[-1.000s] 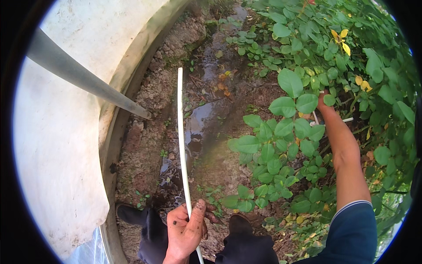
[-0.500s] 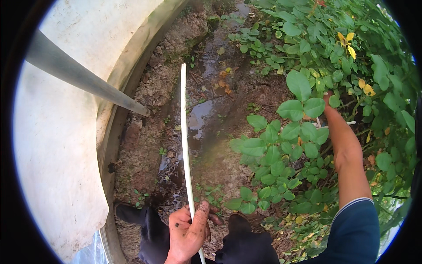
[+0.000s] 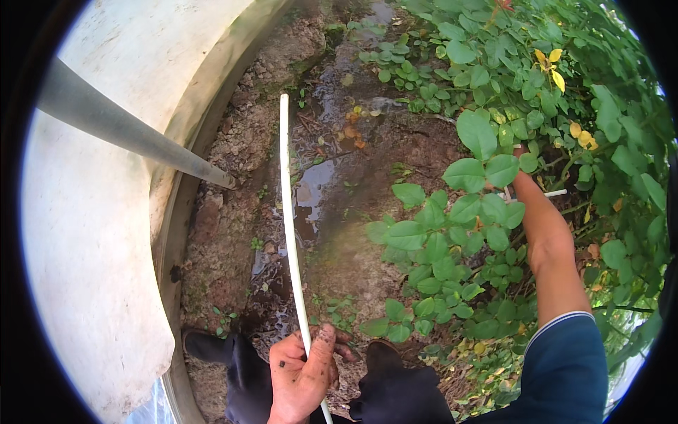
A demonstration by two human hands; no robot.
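My left hand, speckled with mud, is closed around a thin white plastic tube. The tube rises from the fist in a slight curve, its free end standing over the wet ground. My right arm reaches deep into the leafy bushes. Leaves hide most of my right hand, so its fingers do not show. Close to that wrist, short white pipe pieces show among the stems; whether the hand touches them I cannot tell.
Whitish sheeting bends along the left side, with a grey metal pole slanting down to the soil. A muddy channel with puddles runs ahead of my dark boots. Dense foliage with some yellow leaves fills the right.
The tube's upper end has shifted slightly left, along with a small shift of the whole view. My left hand keeps its hold, and my right arm stays in the foliage.
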